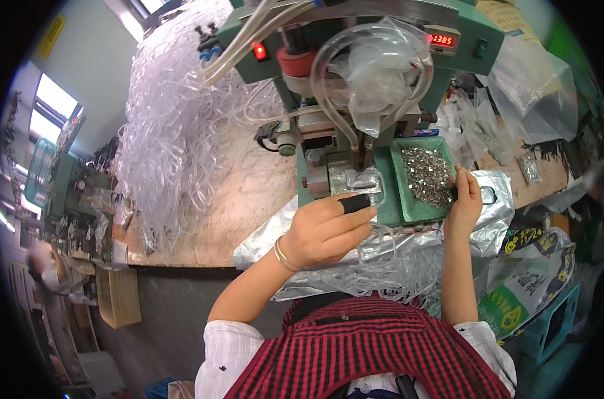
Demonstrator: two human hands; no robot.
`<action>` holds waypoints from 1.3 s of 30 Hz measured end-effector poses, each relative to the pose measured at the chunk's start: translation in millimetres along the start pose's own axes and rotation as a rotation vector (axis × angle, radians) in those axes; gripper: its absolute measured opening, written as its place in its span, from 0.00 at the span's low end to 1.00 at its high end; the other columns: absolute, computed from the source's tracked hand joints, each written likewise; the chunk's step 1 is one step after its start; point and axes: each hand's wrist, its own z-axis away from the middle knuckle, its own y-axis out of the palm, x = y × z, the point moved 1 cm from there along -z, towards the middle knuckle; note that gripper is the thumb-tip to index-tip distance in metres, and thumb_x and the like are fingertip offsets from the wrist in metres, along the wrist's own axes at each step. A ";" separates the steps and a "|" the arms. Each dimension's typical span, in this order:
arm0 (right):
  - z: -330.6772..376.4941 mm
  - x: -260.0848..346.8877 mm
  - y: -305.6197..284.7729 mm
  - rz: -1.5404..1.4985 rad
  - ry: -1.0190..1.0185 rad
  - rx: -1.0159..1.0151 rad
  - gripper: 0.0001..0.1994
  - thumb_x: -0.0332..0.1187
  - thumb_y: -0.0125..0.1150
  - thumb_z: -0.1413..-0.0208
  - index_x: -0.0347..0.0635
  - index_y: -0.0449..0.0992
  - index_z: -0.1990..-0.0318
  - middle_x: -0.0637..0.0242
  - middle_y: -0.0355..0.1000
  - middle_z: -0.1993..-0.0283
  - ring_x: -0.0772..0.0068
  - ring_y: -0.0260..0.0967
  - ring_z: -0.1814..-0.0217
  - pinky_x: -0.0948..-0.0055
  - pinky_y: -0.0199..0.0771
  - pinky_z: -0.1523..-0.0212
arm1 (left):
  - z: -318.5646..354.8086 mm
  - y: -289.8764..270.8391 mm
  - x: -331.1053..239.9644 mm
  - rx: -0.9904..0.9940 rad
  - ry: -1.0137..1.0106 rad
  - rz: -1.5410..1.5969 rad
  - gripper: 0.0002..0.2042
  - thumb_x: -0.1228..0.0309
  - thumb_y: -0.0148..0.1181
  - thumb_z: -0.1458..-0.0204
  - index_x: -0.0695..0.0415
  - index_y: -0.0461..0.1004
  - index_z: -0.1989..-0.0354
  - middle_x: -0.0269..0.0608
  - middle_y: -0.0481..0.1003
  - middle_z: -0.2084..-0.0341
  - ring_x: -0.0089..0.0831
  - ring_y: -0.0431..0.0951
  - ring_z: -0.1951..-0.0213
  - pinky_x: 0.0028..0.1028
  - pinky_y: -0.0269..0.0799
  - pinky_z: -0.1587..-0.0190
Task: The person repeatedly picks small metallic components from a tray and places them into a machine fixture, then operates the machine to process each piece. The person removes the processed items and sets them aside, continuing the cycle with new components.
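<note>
My left hand, with a black finger cot on one finger, is closed at the front of a green press machine. Its fingertips pinch a clear plastic strap loop, whose far end lies on the metal work plate under the press head. My right hand is at the right rim of a green tray filled with small shiny metal pieces. The thumb and fingers are pressed together there. Anything between them is too small or hidden to make out.
A large heap of clear plastic loops covers the table's left side. More loops lie on silver foil before me. Clear tubing and a plastic bag hang before the press. A printed sack and blue crate stand at lower right.
</note>
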 end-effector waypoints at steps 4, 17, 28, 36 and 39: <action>-1.8 -21.7 35.7 0.120 -0.156 0.053 0.08 0.27 0.59 0.36 0.36 0.80 0.52 0.68 0.78 0.58 0.80 0.73 0.55 0.80 0.71 0.51 | 8.3 7.6 -21.1 -0.020 -0.192 0.020 0.13 0.80 0.68 0.59 0.57 0.79 0.62 0.45 0.80 0.53 0.42 0.82 0.59 0.43 0.77 0.45; 12.8 23.7 48.9 0.523 -0.430 0.314 0.06 0.24 0.67 0.48 0.38 0.83 0.62 0.63 0.80 0.62 0.69 0.77 0.59 0.72 0.73 0.54 | 87.0 -54.2 69.8 0.453 -0.978 -0.565 0.17 0.72 0.64 0.51 0.51 0.80 0.50 0.54 0.72 0.42 0.50 0.72 0.47 0.43 0.66 0.41; 35.5 41.9 -11.7 0.549 -0.167 0.329 0.05 0.23 0.67 0.51 0.36 0.82 0.64 0.65 0.79 0.65 0.69 0.75 0.60 0.74 0.72 0.54 | 139.0 -46.7 58.7 -0.196 -1.272 -0.113 0.02 0.77 0.58 0.40 0.60 0.73 0.60 0.45 0.78 0.61 0.36 0.81 0.58 0.27 0.74 0.56; 27.9 65.6 118.3 0.337 -0.143 0.705 0.14 0.22 0.69 0.52 0.34 0.77 0.56 0.64 0.78 0.61 0.74 0.75 0.56 0.73 0.73 0.52 | 107.4 -33.2 75.2 -0.612 -1.157 0.390 0.05 0.79 0.53 0.37 0.63 0.69 0.55 0.38 0.73 0.64 0.24 0.78 0.64 0.26 0.79 0.59; 42.6 57.0 119.0 0.244 -0.019 0.684 0.19 0.21 0.69 0.52 0.33 0.72 0.52 0.66 0.75 0.60 0.77 0.73 0.56 0.74 0.72 0.51 | 123.5 -18.8 53.8 -0.714 -1.185 0.435 0.06 0.79 0.53 0.37 0.63 0.68 0.54 0.42 0.75 0.61 0.29 0.79 0.62 0.30 0.82 0.62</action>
